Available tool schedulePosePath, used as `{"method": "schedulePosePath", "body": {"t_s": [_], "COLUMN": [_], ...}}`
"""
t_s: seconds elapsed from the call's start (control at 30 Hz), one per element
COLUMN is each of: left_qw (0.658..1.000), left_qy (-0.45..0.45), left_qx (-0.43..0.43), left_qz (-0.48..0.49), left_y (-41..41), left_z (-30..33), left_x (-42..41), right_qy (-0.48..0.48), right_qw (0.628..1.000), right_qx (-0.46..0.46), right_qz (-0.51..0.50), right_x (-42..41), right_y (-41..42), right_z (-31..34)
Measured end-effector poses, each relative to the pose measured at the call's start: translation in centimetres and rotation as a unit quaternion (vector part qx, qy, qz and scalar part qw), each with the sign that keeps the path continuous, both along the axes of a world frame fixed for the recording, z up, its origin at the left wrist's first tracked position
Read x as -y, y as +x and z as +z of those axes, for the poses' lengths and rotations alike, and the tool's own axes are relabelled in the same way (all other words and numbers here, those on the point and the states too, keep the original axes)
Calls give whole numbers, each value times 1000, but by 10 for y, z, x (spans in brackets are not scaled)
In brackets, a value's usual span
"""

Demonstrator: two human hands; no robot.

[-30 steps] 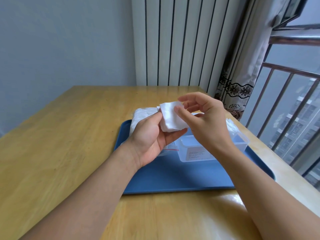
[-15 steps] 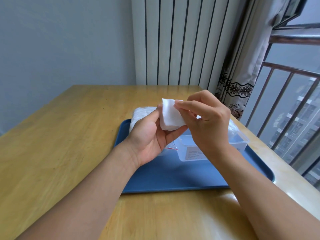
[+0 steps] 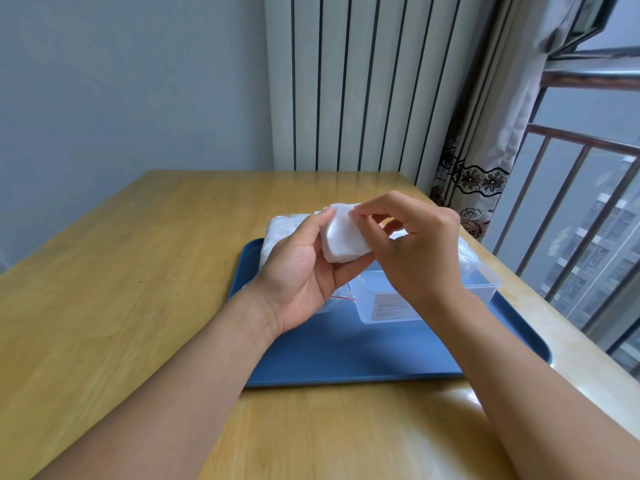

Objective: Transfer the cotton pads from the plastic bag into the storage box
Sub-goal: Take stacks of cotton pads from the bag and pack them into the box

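A small stack of white square cotton pads (image 3: pixel 343 237) is held up above the tray. My left hand (image 3: pixel 304 271) grips the stack from below and the left, thumb on its upper edge. My right hand (image 3: pixel 412 251) pinches the top right corner of the front pad with thumb and forefinger. Below and behind my hands lies the clear plastic bag (image 3: pixel 284 226) with more white pads, its red seal line showing under my left palm. The clear storage box (image 3: pixel 485 282) with a paper label stands on the tray, mostly hidden by my right hand.
A blue tray (image 3: pixel 346 348) lies on the wooden table (image 3: pixel 138 271) and carries the bag and the box. A white radiator, a patterned curtain and window railings stand behind and to the right. The table's right edge runs close to the tray.
My right-hand fingers have closed onto the stack's top corner. The stack has tilted a little in my left hand. Both hands stay above the tray.
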State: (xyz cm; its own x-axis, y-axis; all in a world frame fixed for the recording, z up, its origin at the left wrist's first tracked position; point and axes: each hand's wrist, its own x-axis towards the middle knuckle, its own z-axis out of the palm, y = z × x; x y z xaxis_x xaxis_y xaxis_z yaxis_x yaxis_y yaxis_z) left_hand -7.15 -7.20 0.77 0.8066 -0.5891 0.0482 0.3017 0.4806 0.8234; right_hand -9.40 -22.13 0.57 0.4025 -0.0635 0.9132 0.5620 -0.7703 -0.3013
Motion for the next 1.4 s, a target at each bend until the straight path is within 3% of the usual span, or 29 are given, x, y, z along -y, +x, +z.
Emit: {"method": "schedulePosePath", "body": {"t_s": [0.2, 0.4, 0.5, 0.6, 0.77, 0.97, 1.1, 1.4], "left_qw": [1000, 983, 967, 955, 938, 968, 969, 966], "left_qy": [2, 118, 144, 139, 156, 98, 94, 101], "left_qx": [16, 95, 161, 197, 246, 195, 194, 199], "left_qz": [10, 101, 138, 174, 189, 125, 123, 133], "left_y": [4, 1, -1, -1, 5, 6, 6, 6], "left_z": [-1, -8, -11, -11, -16, -13, -12, -11], "left_x": [0, 6, 9, 8, 8, 5, 4, 4], "right_qy": [8, -34, 96, 220, 271, 323, 328, 325], "right_qw": [998, 996, 979, 925, 879, 837, 810, 817], "right_qx": [-54, -77, -148, -237, -293, -311, -340, -339], "right_qz": [38, 30, 105, 201, 260, 313, 347, 336], "right_x": [0, 1, -5, -3, -6, 1, 4, 6], "right_y": [-2, -2, -3, -4, -1, 3, 2, 3], "right_z": [3, 4, 4, 6, 3, 3, 5, 6]}}
